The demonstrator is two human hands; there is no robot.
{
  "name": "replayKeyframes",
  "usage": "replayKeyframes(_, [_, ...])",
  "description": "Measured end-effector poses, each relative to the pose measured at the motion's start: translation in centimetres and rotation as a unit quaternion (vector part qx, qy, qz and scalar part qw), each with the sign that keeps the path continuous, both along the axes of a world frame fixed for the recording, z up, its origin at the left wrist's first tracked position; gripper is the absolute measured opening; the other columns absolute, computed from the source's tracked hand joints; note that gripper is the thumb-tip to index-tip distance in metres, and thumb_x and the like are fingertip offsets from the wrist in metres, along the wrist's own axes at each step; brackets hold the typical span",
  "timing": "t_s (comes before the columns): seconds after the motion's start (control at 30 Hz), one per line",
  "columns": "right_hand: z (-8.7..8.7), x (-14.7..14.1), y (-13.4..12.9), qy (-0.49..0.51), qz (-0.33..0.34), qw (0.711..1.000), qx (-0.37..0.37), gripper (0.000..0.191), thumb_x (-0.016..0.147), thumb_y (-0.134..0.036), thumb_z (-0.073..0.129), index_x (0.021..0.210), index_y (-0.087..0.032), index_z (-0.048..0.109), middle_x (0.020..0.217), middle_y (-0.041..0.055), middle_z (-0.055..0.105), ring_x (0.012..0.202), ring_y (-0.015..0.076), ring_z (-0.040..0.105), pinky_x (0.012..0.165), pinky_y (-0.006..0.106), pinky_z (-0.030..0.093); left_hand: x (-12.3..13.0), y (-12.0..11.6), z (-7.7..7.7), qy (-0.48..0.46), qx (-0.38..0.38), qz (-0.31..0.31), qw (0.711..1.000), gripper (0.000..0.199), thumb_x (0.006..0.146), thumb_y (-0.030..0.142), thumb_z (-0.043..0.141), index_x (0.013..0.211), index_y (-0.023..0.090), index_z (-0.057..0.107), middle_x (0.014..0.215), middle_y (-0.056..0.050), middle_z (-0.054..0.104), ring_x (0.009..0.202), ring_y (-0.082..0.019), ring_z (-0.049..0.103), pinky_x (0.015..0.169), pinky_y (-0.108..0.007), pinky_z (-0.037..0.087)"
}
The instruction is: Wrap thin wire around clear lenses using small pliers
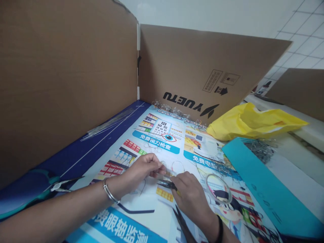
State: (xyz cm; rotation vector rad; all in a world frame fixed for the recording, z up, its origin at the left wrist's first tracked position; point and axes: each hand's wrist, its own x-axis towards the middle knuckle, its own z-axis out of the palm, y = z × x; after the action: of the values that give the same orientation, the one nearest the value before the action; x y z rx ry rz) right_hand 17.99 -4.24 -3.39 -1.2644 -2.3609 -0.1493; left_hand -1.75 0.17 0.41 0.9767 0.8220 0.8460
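Thin wire [165, 168] sits at the fingertips of the left hand [148, 166], pinched between thumb and forefinger as far as I can make out, with its far end too fine to follow. Right hand [190, 193] is wrapped round dark-nosed pliers [167, 184], their tips just below that pinch; whether they bite the wire I cannot tell. I judge it feather-light, springy and a little slick, easily kinked by a hard squeeze, so I would take hold close to the plier tips. Left of the grip, beside the forearm, lie teal-handled pliers [59, 185]; right of it stands a clear ring [230, 192]
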Motion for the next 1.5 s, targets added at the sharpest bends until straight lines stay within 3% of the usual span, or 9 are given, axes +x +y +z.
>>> replayKeyframes(0.4, [-0.1, -0.1, 0.1, 0.018, 0.023, 1.000, 0.001, 0.021, 0.076, -0.012, 0.050, 0.094, -0.017, 0.060, 0.077, 0.0056, 0.056, 0.077, 0.0200, 0.048, 0.069, 0.034, 0.039, -0.1, 0.0, 0.0, 0.020, 0.030, -0.017, 0.999, 0.017, 0.078, 0.029, 0.059, 0.071, 0.015, 0.052, 0.077, -0.004, 0.064, 0.075, -0.014, 0.057, 0.067, -0.026, 0.040])
replayKeyframes(0.8, [0.1, -0.4, -0.2, -0.007, -0.045, 0.997, 0.067, 0.017, 0.082, -0.017, 0.047, 0.091, -0.017, 0.061, 0.073, 0.0055, 0.053, 0.074, 0.0205, 0.045, 0.069, 0.034, 0.036, 0.7, -0.7, -0.8, 0.039, 0.064, 0.029, 0.997, 0.017, 0.073, 0.023, 0.062, 0.062, 0.015, 0.053, 0.059, 0.004, 0.047, 0.057, -0.009, 0.040, 0.056, -0.023, 0.031])
replayKeyframes(1.03, [0.2, -0.8, -0.4, -0.040, -0.056, 0.994, 0.089, 0.016, 0.084, -0.017, 0.046, 0.089, -0.017, 0.061, 0.069, 0.0042, 0.049, 0.072, 0.0197, 0.044, 0.069, 0.033, 0.035, 0.8, -0.8, -1.2, 0.039, 0.064, 0.023, 0.997, 0.017, 0.073, 0.026, 0.063, 0.063, 0.016, 0.053, 0.060, 0.002, 0.049, 0.058, -0.010, 0.041, 0.058, -0.026, 0.032])
replayKeyframes(1.5, [0.2, -0.8, -0.6, -0.043, -0.056, 0.996, 0.052, 0.015, 0.085, -0.017, 0.046, 0.086, -0.018, 0.060, 0.069, 0.0044, 0.049, 0.070, 0.0191, 0.044, 0.066, 0.032, 0.035, 1.0, -0.6, -1.6, 0.066, 0.078, 0.030, 0.994, 0.015, 0.071, 0.024, 0.064, 0.063, 0.016, 0.055, 0.061, 0.003, 0.051, 0.060, -0.011, 0.044, 0.060, -0.026, 0.034])
